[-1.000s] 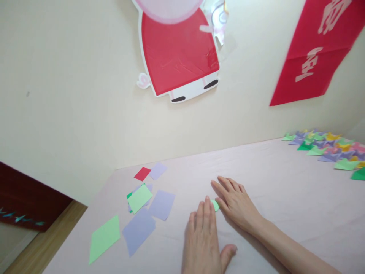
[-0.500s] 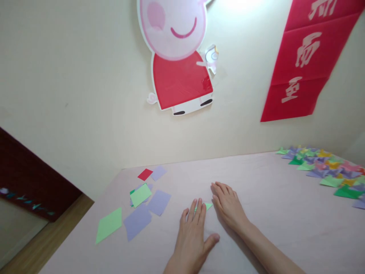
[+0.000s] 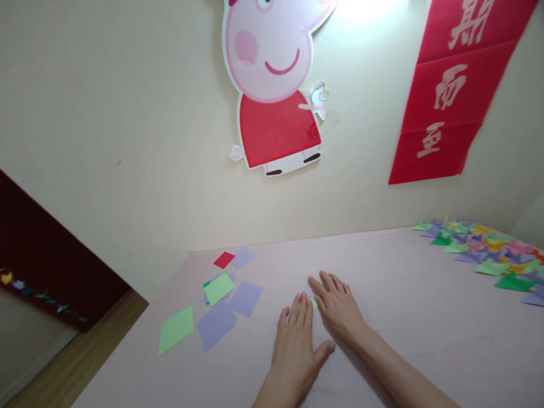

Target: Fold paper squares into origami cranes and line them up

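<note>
Both my hands lie flat on the pale pink table (image 3: 403,272). My left hand (image 3: 297,345) has its fingers stretched out and pressing on a small folded light green paper (image 3: 313,303). Only a corner of that paper shows between the hands. My right hand (image 3: 338,306) rests palm down just right of it, fingers extended and touching the paper's edge. Neither hand grips anything.
Loose paper squares lie to the left: a red one (image 3: 224,259), lilac ones (image 3: 216,324) and light green ones (image 3: 175,329). A pile of folded coloured paper shapes (image 3: 488,249) sits at the far right. A cartoon pig cut-out (image 3: 276,85) and a red banner (image 3: 450,90) hang on the wall.
The view has tilted up, showing more wall. My hands have drawn closer together, and less of the green paper shows between them.
</note>
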`<state>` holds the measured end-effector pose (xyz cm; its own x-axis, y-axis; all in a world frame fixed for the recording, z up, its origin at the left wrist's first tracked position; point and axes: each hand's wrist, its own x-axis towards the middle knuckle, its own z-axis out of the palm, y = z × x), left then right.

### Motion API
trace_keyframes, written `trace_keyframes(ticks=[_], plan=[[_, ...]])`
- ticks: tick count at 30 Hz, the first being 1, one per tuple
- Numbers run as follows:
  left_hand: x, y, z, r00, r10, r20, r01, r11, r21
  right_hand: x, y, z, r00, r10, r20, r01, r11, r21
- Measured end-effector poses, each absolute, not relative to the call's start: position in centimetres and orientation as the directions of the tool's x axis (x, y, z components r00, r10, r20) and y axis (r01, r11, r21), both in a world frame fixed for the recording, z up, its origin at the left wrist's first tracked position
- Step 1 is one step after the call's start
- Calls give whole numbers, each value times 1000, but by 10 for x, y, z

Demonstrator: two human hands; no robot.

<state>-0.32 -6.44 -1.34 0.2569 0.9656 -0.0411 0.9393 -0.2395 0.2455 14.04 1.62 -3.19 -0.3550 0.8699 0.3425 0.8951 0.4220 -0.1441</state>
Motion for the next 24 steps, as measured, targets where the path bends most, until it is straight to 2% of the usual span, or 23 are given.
trace_keyframes(ticks=[7,17,20,24], plan=[[-8,-64,-14,258,966,-8,936,-248,250,148,18,-33,-362,872,330,901,418,-118],[-25,-87,-7,-37,999,29,991,33,131,149,19,-36,-358,860,363,883,438,-167],[-25,-73,-2,18,996,88,986,-32,161,150,20,-38,-354,840,411,861,464,-208],[-17,-40,10,231,967,109,914,-254,317,152,21,-33,-390,801,454,761,558,-332]])
